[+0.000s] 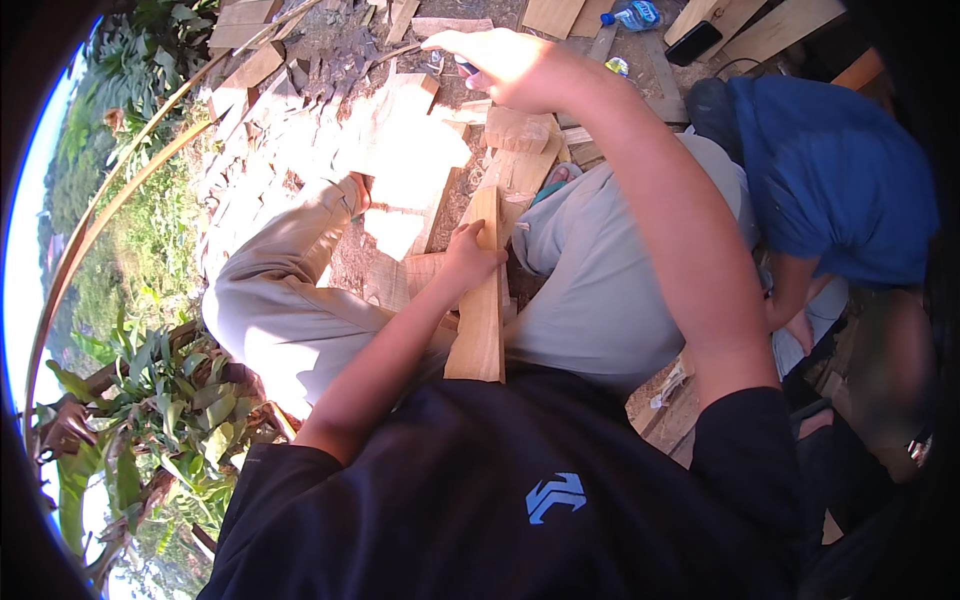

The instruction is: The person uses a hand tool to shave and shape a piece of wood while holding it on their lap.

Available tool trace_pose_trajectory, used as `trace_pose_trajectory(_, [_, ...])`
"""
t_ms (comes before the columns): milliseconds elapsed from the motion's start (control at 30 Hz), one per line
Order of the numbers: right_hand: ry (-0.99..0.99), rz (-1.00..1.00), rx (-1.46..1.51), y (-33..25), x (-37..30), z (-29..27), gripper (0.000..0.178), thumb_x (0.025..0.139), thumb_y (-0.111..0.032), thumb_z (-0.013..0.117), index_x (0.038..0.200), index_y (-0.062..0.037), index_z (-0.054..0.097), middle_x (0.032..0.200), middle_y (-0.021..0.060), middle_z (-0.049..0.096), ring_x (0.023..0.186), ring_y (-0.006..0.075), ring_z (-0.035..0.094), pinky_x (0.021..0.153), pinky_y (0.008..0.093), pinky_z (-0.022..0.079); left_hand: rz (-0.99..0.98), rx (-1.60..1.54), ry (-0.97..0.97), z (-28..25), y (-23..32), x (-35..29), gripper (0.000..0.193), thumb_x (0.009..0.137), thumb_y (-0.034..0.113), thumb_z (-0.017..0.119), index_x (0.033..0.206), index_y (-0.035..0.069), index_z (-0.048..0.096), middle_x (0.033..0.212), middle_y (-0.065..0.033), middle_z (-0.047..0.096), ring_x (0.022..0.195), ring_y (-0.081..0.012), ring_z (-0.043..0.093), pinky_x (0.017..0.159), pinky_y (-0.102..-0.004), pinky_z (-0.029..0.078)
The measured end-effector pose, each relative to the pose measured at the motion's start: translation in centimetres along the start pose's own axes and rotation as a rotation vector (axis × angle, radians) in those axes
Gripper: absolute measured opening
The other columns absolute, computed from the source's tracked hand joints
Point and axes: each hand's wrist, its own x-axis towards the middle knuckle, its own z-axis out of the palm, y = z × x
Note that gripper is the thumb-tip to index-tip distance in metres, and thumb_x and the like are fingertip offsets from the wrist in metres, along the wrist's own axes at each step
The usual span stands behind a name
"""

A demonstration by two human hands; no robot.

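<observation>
A long, tapered piece of wood stands between my legs, its near end against my black shirt. My left hand is closed on its upper part, fingers lying across the face. The far end of the piece is near a wooden block. Raised ahead and to the right, my right hand is above the ground, with its fingers curled. A small dark bit shows at its palm; what it belongs to is hidden by the hand and the glare.
Boards and offcuts litter the sunlit ground ahead. A plastic bottle and a black phone lie at the far right. Close on my right, a person in a blue shirt bends over. Green plants grow along the left.
</observation>
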Motion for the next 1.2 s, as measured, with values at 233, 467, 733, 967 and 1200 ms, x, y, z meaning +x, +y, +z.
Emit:
trace_pose_trajectory(233, [0.046,-0.115,0.061,-0.5,0.5,0.9,0.055,0.094,0.003,0.061,0.144,-0.0161,0.048,0.099,0.0106,0.065,0.086,0.0286,0.064,0.081,0.0431,0.053,-0.141,-0.535,0.025,-1.6,0.2,-1.2,0.085,0.083,0.019,0.072,0.154,-0.010,0.036,0.120,-0.0274,0.064,0.097,-0.0267,0.070,0.079,-0.0375,0.058])
trace_pose_trajectory(467, [0.127,-0.421,0.096,-0.2,0.9,-0.2,0.039,0.085,-0.014,0.070,0.123,-0.0064,0.063,0.110,0.0199,0.067,0.104,0.0378,0.064,0.090,0.0446,0.053,-0.237,-0.529,-0.074,-5.2,3.8,-5.0,0.085,0.082,0.017,0.072,0.154,-0.011,0.035,0.124,-0.0295,0.063,0.094,-0.0281,0.070,0.078,-0.0385,0.059])
trace_pose_trajectory(733, [0.224,-0.412,0.065,1.2,1.4,0.9,0.045,0.087,-0.012,0.066,0.132,-0.0048,0.062,0.125,0.0246,0.066,0.111,0.0409,0.064,0.096,0.0450,0.053,0.105,-0.153,0.313,-6.3,1.6,-0.3,0.081,0.080,0.027,0.077,0.146,-0.009,0.049,0.115,-0.0232,0.071,0.099,-0.0277,0.071,0.089,-0.0362,0.056])
trace_pose_trajectory(967, [0.048,-0.205,-0.092,3.7,1.1,1.2,0.044,0.088,-0.014,0.066,0.130,-0.0029,0.063,0.123,0.0266,0.067,0.106,0.0407,0.066,0.091,0.0442,0.055,0.011,-0.296,-0.031,-12.0,5.0,0.8,0.052,0.084,0.029,0.076,0.125,0.001,0.065,0.113,-0.0134,0.070,0.094,-0.0267,0.068,0.083,-0.0402,0.056])
trace_pose_trajectory(1200, [0.169,-0.130,0.030,1.3,-1.4,-0.5,0.057,0.092,-0.014,0.063,0.147,-0.0080,0.050,0.119,0.0274,0.068,0.101,0.0418,0.067,0.087,0.0455,0.055,-0.177,-0.508,-0.251,-8.5,6.0,-6.3,0.054,0.086,0.020,0.075,0.130,-0.007,0.058,0.104,-0.0156,0.068,0.083,-0.0232,0.070,0.068,-0.0371,0.059])
